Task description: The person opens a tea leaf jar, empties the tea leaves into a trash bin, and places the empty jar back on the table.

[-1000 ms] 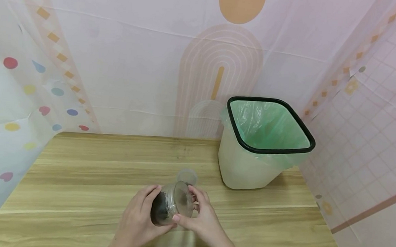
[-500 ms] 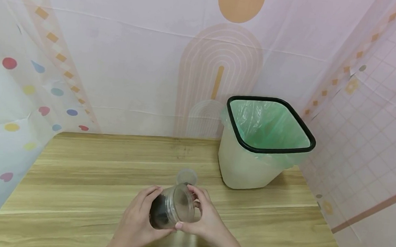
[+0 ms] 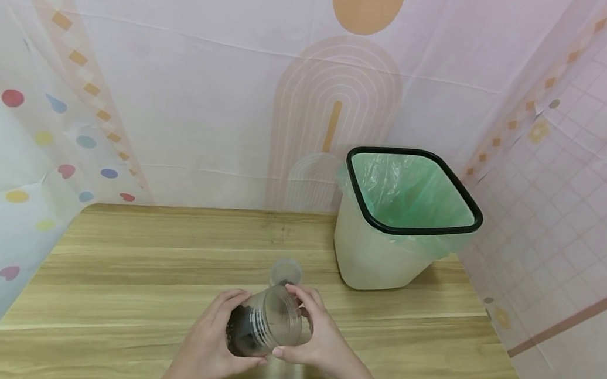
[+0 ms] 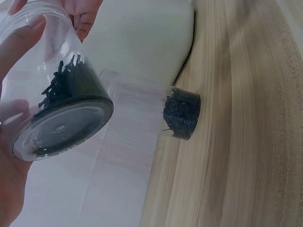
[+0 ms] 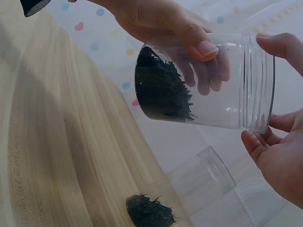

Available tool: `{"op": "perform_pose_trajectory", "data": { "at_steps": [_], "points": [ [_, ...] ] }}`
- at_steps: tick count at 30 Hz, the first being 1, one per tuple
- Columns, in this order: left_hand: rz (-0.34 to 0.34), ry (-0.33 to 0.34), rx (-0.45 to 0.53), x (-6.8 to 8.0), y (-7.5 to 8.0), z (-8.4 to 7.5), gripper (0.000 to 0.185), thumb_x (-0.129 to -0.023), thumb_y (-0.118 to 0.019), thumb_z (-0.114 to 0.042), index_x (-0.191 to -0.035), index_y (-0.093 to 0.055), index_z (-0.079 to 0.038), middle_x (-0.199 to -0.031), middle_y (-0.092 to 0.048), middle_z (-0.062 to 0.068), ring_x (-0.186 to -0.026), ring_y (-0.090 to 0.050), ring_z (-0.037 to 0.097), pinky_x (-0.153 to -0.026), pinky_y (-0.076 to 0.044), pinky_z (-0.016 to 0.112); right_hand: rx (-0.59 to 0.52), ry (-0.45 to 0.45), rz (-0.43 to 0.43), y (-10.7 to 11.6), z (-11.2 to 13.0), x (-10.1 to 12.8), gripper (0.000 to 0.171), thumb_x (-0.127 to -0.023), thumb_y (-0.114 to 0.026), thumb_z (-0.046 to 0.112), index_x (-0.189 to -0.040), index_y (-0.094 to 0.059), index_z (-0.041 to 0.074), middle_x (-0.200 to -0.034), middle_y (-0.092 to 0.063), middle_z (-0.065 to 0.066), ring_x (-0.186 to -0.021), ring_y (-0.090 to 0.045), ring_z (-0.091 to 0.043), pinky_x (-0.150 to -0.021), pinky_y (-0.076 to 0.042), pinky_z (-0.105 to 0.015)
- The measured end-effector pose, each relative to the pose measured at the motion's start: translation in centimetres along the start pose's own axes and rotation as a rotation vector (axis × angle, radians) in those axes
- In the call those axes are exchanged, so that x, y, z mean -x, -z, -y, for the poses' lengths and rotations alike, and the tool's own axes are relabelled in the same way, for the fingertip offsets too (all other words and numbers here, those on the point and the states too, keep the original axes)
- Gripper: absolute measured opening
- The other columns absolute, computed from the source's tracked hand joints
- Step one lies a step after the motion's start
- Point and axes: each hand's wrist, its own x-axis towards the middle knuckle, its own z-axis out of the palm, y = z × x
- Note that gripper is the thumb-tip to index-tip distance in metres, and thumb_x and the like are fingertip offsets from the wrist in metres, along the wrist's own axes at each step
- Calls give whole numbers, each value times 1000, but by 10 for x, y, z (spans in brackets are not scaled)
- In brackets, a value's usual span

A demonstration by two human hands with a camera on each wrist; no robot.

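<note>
Slightly further tilted than before, the clear jar (image 3: pixel 265 323) of dark leaves (image 5: pixel 163 90) is gripped by the left hand (image 3: pixel 208 341). Its open mouth is pinched by the right hand (image 3: pixel 319 337), above a small cup (image 4: pixel 182 113) holding dark leaves.

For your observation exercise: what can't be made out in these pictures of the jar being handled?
- Bin floor: head view, liner and rim hide it.
- Second jar: head view, held jar covers its lower part.
- Right hand: right wrist view, cut off by edge.
- Left hand palm: jar hides it.

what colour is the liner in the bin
Pale green, translucent, inside the black-rimmed bin liner; the head view shows it best.
</note>
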Motion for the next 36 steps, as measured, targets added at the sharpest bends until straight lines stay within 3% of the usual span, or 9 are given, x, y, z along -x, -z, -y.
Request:
{"op": "perform_pose_trajectory", "data": {
  "at_steps": [10,20,27,36],
  "points": [
    [-31,20,27,3,1,4,103,-43,-91,-44,-127,-49,-1,-122,-51,9,-107,-52,22,-100,-27,9,-22,-13,-49,1,2,0,86,-67,-82,22,-141,-37,15,-133,-39,2,-114,-42,-20,-101,-38,-31],
    [-76,93,70,9,2,9,103,-42,-92,-39,-126,-49,0,-123,-51,8,-105,-52,20,-99,-26,6,24,-38,-85,0,4,0,88,-64,-83,21,-139,-39,10,-133,-40,-4,-115,-43,-22,-100,-40,-31],
    [-101,136,77,11,6,15,103,-45,-93,-37,-129,-46,-2,-121,-50,8,-107,-49,16,-97,-27,7,78,-72,-108,1,3,2,89,-63,-84,29,-138,-40,16,-131,-39,2,-112,-45,-27,-96,-42,-37],
    [-166,215,64,16,8,19,109,-38,-95,-27,-130,-44,2,-124,-49,15,-115,-44,13,-102,-24,7,146,-99,-116,0,1,3,89,-63,-84,32,-138,-40,16,-135,-37,2,-118,-44,-27,-97,-40,-47]
  ]
}}
